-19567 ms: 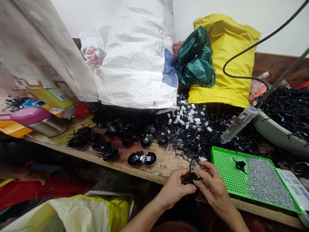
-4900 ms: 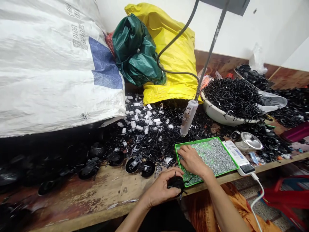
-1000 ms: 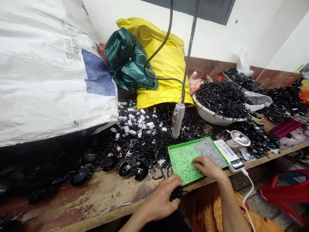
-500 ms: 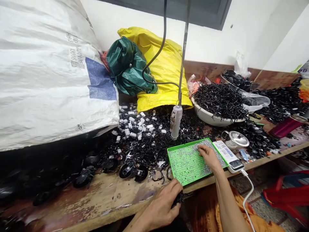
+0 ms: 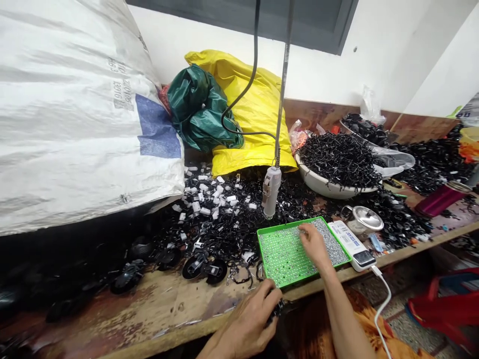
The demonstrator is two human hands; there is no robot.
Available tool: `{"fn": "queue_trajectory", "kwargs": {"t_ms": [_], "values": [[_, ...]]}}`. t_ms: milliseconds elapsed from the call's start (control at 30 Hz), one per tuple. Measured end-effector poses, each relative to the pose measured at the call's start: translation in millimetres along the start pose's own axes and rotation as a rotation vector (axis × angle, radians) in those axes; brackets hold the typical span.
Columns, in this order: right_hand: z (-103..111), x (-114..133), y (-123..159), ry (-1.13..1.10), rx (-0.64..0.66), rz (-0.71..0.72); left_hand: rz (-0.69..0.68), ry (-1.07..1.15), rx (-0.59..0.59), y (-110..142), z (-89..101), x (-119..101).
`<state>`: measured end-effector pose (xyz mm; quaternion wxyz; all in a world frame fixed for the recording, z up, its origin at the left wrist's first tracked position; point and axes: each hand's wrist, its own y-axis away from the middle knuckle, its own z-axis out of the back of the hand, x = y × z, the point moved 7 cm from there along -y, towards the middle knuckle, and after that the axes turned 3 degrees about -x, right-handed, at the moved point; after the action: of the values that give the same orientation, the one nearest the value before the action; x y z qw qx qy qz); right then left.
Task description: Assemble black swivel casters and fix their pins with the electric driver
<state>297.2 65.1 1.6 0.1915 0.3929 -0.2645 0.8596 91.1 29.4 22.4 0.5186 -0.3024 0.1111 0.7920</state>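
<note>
My left hand [image 5: 251,319] is at the bench's front edge, fingers closed round a small black plastic part [image 5: 279,310] that is mostly hidden by the hand. My right hand [image 5: 313,243] rests palm down on the green perforated tray [image 5: 277,254], fingers spread over the small silver screws [image 5: 331,247] heaped at its right end. A grey electric screwdriver [image 5: 271,192] hangs on a cable just beyond the tray. Black round assemblies [image 5: 204,269] lie left of the tray.
A pile of black and white plastic parts [image 5: 224,214] covers the wooden bench [image 5: 149,309]. Behind stand a white woven sack [image 5: 75,119], a green bag [image 5: 202,109] and a yellow bag [image 5: 254,114]. A white basin [image 5: 329,187] of black parts, a steel lid [image 5: 362,219] and a white device [image 5: 354,244] lie right.
My right hand has slid from the tray's near middle toward its far right, onto the screws. My left hand has stayed at the bench edge with the black part. The view has tilted upward.
</note>
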Motion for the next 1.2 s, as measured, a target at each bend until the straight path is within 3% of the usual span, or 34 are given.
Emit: {"fn": "queue_trajectory", "kwargs": {"t_ms": [100,200,333,500,800,933,1200], "values": [[40.4,-16.9,-3.5,0.074,-0.100,0.047,-0.003,-0.027,-0.021,-0.5,10.2,-5.0],[57.2,-26.9,-4.7,0.120,-0.118,0.085,-0.007,-0.056,-0.056,-1.7,24.9,-15.6],[48.6,-37.3,-7.7,0.147,0.006,0.105,-0.042,-0.093,-0.064,-8.1,42.6,-37.9],[35.9,-52.1,-10.6,0.185,0.200,0.047,-0.051,-0.128,0.023,-27.7,55.0,-62.6],[39.3,-58.7,-11.4,0.208,0.333,-0.045,-0.165,-0.113,0.083,-65.2,75.3,-99.6],[37.7,-57.2,-10.0,0.227,0.339,-0.059,-0.129,-0.154,0.093,-60.2,74.2,-94.6],[22.4,-40.2,-1.3,0.420,0.343,0.027,0.047,-0.085,-0.010,-12.7,46.5,-47.3]]}}
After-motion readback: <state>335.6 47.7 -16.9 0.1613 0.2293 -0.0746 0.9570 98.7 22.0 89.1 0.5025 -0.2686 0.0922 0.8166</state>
